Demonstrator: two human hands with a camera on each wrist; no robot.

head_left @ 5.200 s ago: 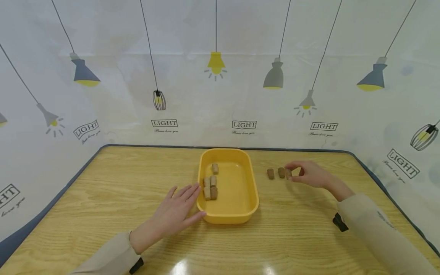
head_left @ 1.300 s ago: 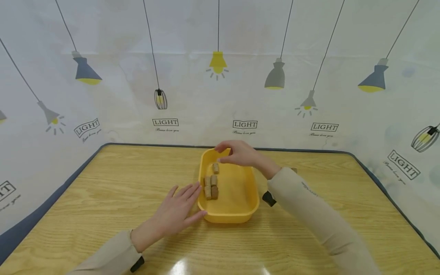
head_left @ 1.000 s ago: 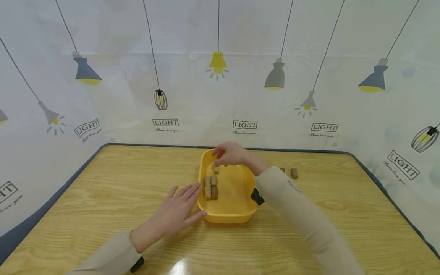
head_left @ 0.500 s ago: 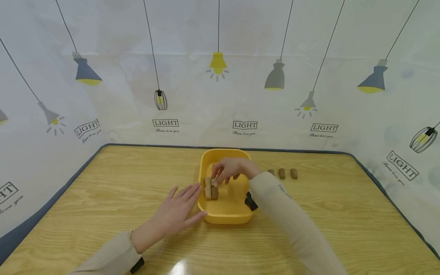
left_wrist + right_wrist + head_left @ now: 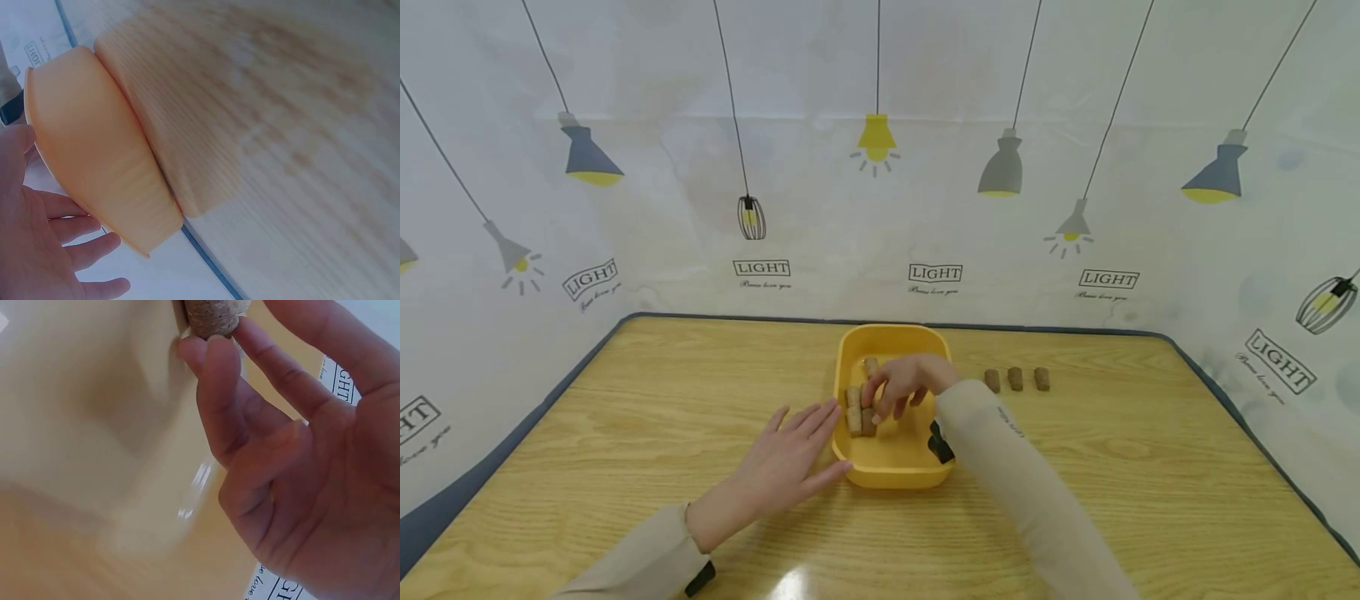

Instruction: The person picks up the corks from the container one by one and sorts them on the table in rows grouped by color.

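Inside the yellow tray (image 5: 898, 478), my right hand (image 5: 901, 385) reaches down to the left-hand cluster of corks. Its fingers touch the darker cork (image 5: 868, 423) at the cluster's near right corner; a cork (image 5: 211, 315) shows at those fingertips in the right wrist view. Beside it lie paler corks (image 5: 854, 422), partly hidden by my fingers. Farther back in the tray is a separate cork (image 5: 871, 365). My left hand (image 5: 782, 467) rests spread against the tray's left side, and the left wrist view shows its straight fingers at the tray's wall (image 5: 106, 150).
Three brown corks stand in a row on the wooden table right of the tray: a left cork (image 5: 992, 381), a middle cork (image 5: 1015, 379) and a right cork (image 5: 1042, 379). A printed wall covering (image 5: 820, 167) rises behind the table's dark back edge.
My right hand has left the corks on the table, where the right one now stands farther right. It has moved over the tray's back cork, then toward me to the darker cork. My left hand stays put.
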